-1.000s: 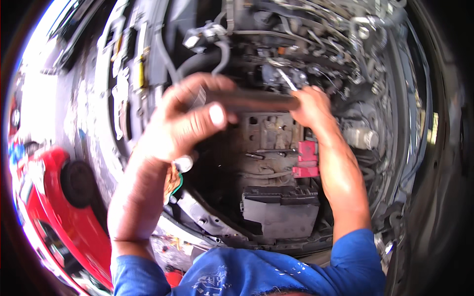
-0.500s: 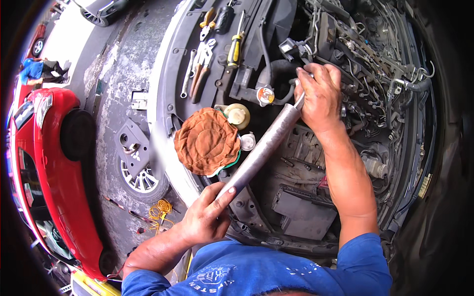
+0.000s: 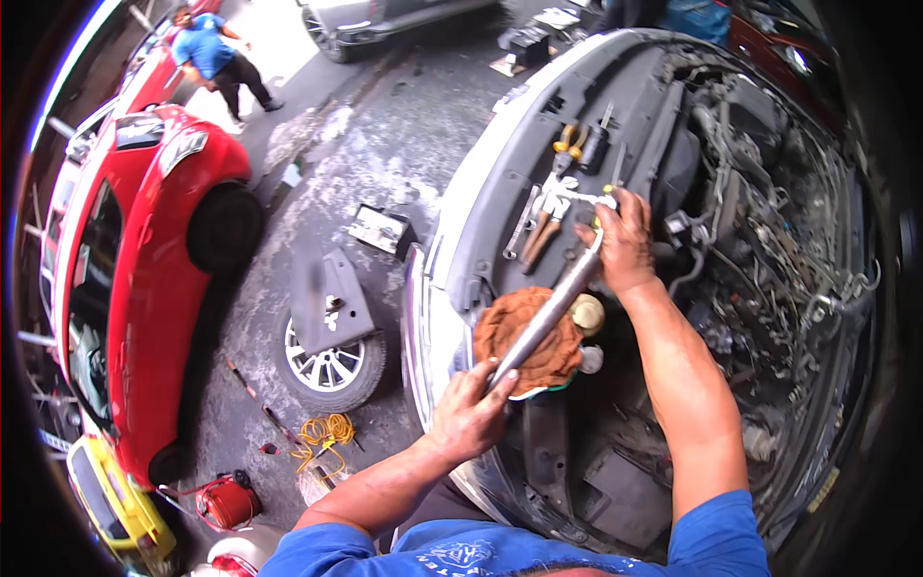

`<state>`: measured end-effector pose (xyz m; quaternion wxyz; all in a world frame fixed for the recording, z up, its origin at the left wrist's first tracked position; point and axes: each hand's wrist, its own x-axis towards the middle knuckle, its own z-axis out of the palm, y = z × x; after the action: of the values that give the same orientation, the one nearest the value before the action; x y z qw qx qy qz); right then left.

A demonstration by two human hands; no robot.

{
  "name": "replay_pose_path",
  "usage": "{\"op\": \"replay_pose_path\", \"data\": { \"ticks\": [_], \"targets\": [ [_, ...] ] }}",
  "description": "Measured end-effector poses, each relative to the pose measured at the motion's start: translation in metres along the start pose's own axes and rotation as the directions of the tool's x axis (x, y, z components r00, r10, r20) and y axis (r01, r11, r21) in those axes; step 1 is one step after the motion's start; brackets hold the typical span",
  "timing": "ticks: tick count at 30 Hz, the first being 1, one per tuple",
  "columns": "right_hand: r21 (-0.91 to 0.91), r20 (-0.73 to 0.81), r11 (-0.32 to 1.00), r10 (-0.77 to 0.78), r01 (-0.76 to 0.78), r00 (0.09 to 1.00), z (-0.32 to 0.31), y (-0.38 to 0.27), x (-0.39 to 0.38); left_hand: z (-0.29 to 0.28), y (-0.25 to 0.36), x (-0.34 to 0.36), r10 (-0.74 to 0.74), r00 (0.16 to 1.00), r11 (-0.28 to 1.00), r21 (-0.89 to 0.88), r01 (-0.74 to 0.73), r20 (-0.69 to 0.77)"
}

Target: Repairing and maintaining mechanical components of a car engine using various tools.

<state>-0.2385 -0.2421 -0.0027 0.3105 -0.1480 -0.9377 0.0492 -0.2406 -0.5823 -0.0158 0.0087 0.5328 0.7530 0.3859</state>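
Observation:
A long grey metal pipe slants up from left to right between my hands, above a reddish-brown cloth. My left hand is closed around its lower end. My right hand grips a thin metal bar that enters the pipe's upper end; its fingers hide part of the bar. Beyond that hand, on the car's front panel, lie yellow-handled pliers, a combination wrench and brown-handled pliers. A shiny metal piece shows by my right fingers, its kind unclear.
The open engine bay spreads to the right, with hoses and wiring. Pale caps stand beside the cloth. On the floor left are a wheel, a battery and a yellow cord. A red car and another person are farther off.
My view has swung left, bringing more floor into sight. Both hands have carried the pipe and bar away from the engine bay, over the cloth and towards the tools.

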Motion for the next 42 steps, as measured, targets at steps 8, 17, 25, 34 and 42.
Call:
{"op": "replay_pose_path", "data": {
  "ticks": [8, 17, 25, 34, 42],
  "targets": [
    [-0.072, 0.402, 0.995, 0.089, -0.066, 0.911, 0.017, -0.013, -0.016, 0.016, 0.0, -0.022, -0.141, 0.986, 0.99, -0.011, 0.143, 0.093],
    [0.166, 0.562, 0.924, 0.198, -0.343, 0.803, -0.035, -0.057, -0.07, 0.011, -0.046, 0.033, -0.179, 0.978, 0.983, 0.067, 0.173, 0.103],
    [-0.069, 0.715, 0.929, 0.301, -0.364, 0.631, -0.064, -0.126, -0.126, 0.022, -0.056, 0.051, -0.181, 0.976, 0.978, 0.123, 0.166, 0.12],
    [0.037, 0.617, 0.985, 0.111, -0.169, 0.779, -0.08, -0.103, -0.121, 0.012, -0.062, 0.044, -0.21, 0.958, 0.956, -0.165, 0.243, 0.195],
    [0.488, 0.702, -0.057, 0.618, -0.871, 0.353, -0.11, -0.095, -0.183, 0.033, -0.017, 0.076, -0.08, 0.954, 0.991, 0.126, 0.045, 0.289]
  ]
}}
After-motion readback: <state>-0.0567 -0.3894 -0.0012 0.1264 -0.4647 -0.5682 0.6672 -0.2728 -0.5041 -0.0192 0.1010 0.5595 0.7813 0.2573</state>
